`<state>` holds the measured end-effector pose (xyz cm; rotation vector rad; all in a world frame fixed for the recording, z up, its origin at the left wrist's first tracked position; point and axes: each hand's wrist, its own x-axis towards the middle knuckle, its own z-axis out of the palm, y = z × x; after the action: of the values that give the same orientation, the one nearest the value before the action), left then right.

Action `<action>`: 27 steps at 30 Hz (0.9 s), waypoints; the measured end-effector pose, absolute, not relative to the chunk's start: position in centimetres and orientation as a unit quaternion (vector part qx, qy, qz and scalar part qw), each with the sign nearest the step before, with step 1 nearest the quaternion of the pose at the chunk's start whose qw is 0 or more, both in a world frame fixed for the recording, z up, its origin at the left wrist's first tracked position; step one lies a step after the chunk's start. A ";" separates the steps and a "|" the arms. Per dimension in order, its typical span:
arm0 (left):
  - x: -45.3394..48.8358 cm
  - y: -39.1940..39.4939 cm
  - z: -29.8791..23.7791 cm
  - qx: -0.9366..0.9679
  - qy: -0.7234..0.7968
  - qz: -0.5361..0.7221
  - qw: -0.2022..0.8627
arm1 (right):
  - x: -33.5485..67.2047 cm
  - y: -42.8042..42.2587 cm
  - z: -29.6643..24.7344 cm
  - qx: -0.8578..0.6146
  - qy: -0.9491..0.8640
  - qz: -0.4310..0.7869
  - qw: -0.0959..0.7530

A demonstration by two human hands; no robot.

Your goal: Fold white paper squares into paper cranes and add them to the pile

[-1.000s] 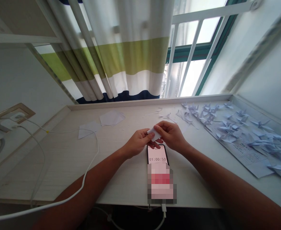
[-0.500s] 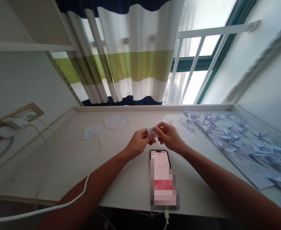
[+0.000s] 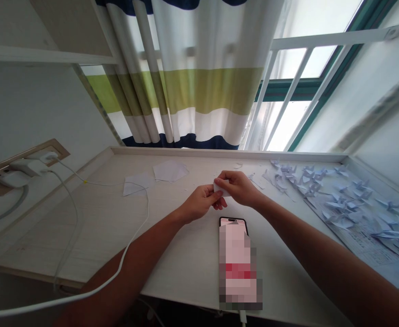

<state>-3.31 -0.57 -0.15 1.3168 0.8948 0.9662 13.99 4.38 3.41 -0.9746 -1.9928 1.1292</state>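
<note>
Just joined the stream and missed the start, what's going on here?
A person at a white desk is handling a small piece of white paper, with the left hand and right hand both gripping it by the fingers. A smartphone lies on the desk on the near side of the hands. Many folded paper cranes are spread over the right side, some on a printed sheet. Flat white sheets lie toward the back left.
</note>
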 end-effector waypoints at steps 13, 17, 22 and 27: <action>-4.2 0.2 -0.7 0.522 0.402 0.429 0.618 | 12.9 6.1 3.0 -0.364 -0.756 0.456 0.296; -4.0 0.3 -0.5 0.494 0.421 0.477 0.593 | 13.3 6.0 2.1 -0.350 -0.720 0.502 0.326; -3.7 0.2 -0.4 0.473 0.419 0.508 0.585 | 14.0 5.4 0.9 -0.392 -0.735 0.430 0.348; -3.6 0.3 -0.7 0.481 0.430 0.493 0.584 | 14.4 5.2 0.4 -0.400 -0.747 0.427 0.315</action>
<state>-3.57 0.26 -0.74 1.1220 1.0030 1.1517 14.41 5.23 0.37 -1.0551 -1.9694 1.1247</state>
